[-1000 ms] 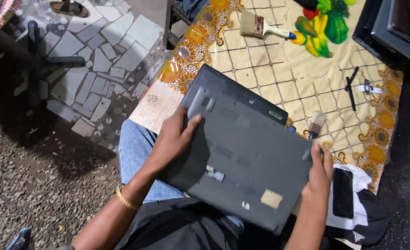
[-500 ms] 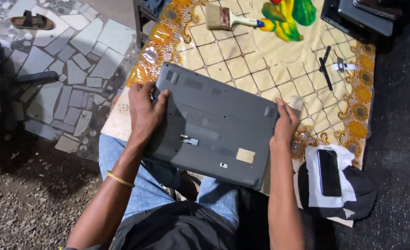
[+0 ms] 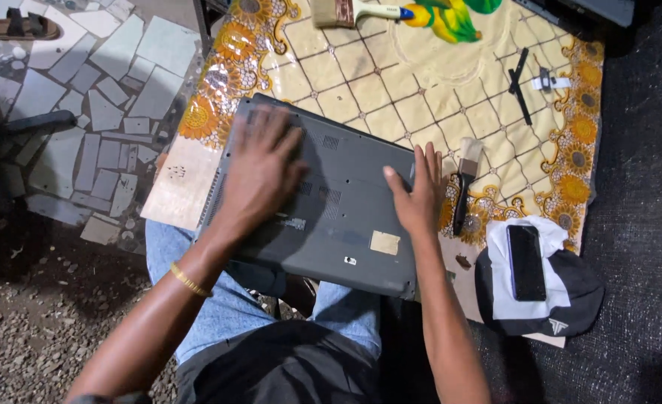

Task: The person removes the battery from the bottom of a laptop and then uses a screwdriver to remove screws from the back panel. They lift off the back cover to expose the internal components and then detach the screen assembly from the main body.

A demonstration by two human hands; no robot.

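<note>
Laptop lies grey, underside up — left hand and right hand flat, gripping nothing.

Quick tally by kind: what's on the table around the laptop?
Laptop, underside up, both hands on it: 1
Brushes: 2
Phone: 1
Cap: 1
Black hand tool: 1
Total: 6
</note>
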